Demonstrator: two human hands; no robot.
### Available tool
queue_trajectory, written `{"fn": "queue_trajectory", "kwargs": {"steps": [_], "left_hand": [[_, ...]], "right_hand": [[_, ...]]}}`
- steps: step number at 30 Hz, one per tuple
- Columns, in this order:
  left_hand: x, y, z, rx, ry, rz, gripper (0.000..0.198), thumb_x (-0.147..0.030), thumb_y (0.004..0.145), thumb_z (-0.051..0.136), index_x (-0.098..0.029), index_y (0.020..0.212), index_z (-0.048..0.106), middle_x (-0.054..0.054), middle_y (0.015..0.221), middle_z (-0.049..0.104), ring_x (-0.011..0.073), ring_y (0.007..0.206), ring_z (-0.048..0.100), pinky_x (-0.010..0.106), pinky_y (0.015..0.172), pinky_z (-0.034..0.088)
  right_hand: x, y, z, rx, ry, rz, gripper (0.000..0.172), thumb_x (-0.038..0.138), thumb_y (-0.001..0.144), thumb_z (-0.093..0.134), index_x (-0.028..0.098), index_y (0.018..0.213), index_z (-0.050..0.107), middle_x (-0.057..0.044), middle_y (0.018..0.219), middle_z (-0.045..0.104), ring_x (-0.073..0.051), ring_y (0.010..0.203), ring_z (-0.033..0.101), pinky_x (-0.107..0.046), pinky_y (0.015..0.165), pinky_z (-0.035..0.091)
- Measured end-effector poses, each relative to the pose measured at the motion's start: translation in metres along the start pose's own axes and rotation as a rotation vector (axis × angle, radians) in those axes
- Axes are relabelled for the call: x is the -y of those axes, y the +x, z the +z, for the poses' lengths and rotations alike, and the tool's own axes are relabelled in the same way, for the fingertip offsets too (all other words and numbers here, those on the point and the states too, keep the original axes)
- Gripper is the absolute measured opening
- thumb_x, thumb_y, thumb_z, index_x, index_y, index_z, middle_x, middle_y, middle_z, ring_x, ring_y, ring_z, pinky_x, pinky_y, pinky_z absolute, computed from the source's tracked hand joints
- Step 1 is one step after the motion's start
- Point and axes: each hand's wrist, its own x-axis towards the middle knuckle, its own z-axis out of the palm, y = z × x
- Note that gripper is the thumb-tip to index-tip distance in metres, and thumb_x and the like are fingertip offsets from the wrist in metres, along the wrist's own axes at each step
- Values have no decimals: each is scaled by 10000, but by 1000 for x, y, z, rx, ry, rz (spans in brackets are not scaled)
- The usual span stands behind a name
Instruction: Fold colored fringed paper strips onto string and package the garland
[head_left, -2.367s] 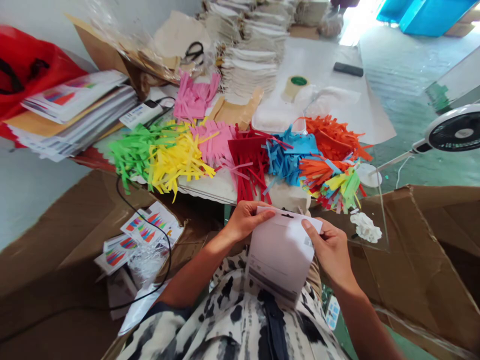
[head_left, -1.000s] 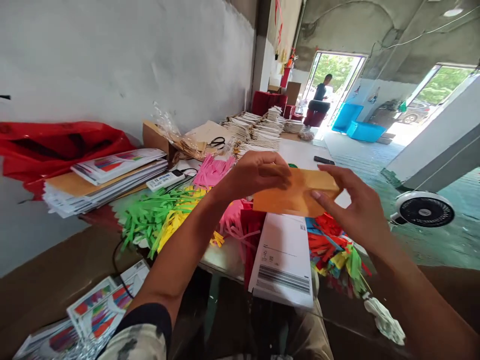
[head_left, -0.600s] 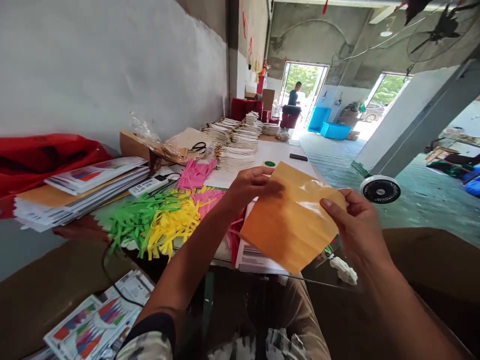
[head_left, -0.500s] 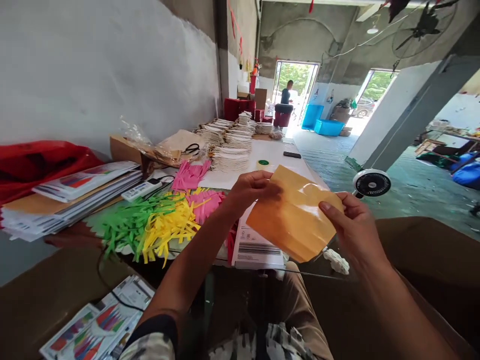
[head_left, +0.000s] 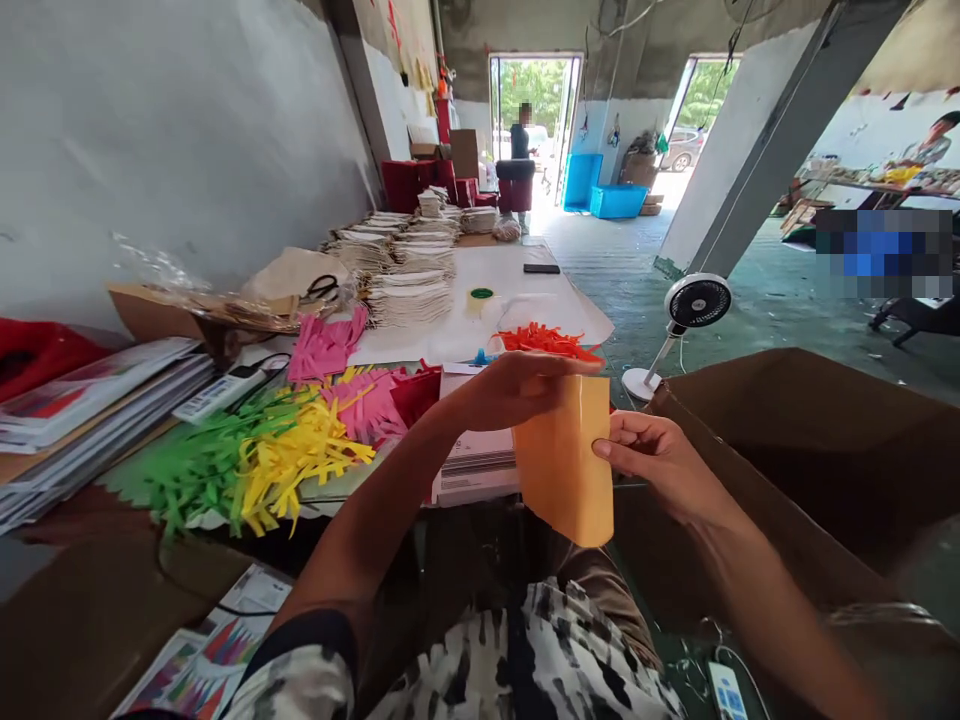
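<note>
An orange paper envelope hangs upright between my hands, in front of my body. My left hand grips its top edge, and my right hand pinches its right side between thumb and fingers. Just behind it, a white printed sheet with a barcode lies on the table, partly hidden by my left hand. Beyond my left forearm lie bundles of cut paper fringe in green, yellow, pink and red. Orange fringe shows past my left hand.
Stacks of cream pouches and a tape roll stand on the white-covered table. Printed sheets lie at left. A cardboard box flap rises at right, past a small fan. A person stands at the far doorway.
The envelope has gone from a wide, tilted shape to a narrow upright one. My view has swung left and up. The white sheet, held in my hands in the oldest frame, lies on the table.
</note>
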Motion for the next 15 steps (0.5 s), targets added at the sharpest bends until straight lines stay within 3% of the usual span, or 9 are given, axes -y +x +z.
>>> {"fn": "queue_trajectory", "kwargs": {"steps": [3, 5, 8, 10, 13, 15], "left_hand": [[1, -2, 14, -256, 114, 102, 329, -274, 889, 767, -304, 1215, 803, 63, 1223, 776, 285, 1307, 639, 478, 1169, 493], [4, -10, 25, -392, 104, 94, 301, -332, 965, 717, -293, 1257, 779, 74, 1278, 753, 265, 1316, 632, 461, 1194, 470], [7, -31, 49, -383, -18, 68, 378, -450, 1008, 677, -295, 1350, 724, 90, 1385, 697, 265, 1362, 609, 446, 1217, 448], [8, -44, 70, -365, -38, 99, 568, -564, 946, 731, -312, 1449, 654, 102, 1459, 647, 298, 1421, 565, 477, 1243, 425], [5, -55, 104, -383, 75, 183, 992, -627, 720, 916, -335, 1578, 513, 127, 1571, 565, 364, 1489, 497, 550, 1272, 386], [4, -57, 119, -469, 145, 190, 979, -538, 727, 944, -333, 1579, 508, 128, 1578, 572, 360, 1473, 525, 557, 1262, 401]], "right_hand": [[-10, -6, 6, -264, 132, -76, 338, 483, 746, 922, 210, 757, 723, 34, 618, 584, -98, 531, 455, -245, 512, 392], [-14, -8, 7, -463, 222, -135, 340, 469, 714, 940, 225, 782, 712, 31, 643, 611, -107, 548, 496, -244, 530, 432], [-16, -10, 8, -661, 326, -204, 350, 451, 702, 945, 238, 836, 701, 21, 737, 672, -120, 618, 573, -254, 610, 513], [-16, -9, 11, -745, 381, -247, 352, 441, 720, 936, 239, 845, 676, 22, 791, 691, -119, 663, 606, -262, 677, 551], [-15, -6, 22, -795, 417, -288, 338, 447, 768, 899, 243, 884, 657, 3, 931, 739, -133, 770, 668, -284, 775, 582], [-15, -3, 31, -772, 419, -292, 319, 468, 807, 864, 253, 945, 672, -13, 1010, 757, -147, 825, 691, -292, 795, 588]]}}
